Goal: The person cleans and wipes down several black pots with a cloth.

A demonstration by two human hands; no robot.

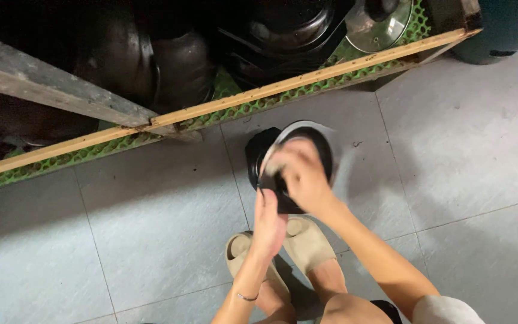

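A small black round pot or pan [316, 144] is held above the grey tiled floor, its open side tilted toward me. My left hand [268, 221] grips its lower rim from below. Inside the bowl lies my right hand [300, 174], blurred, pressing something pale that I cannot make out against the dark surface. Both forearms reach up from the bottom of the view, and a thin bracelet circles my left wrist.
A low wooden-framed shelf [307, 79] with green plastic mesh crosses the top, holding large blackened pots [151, 66] and a glass lid [379, 24]. A dark bin [505, 30] stands at the top right. My feet in beige slippers [307, 243] rest on the tiles.
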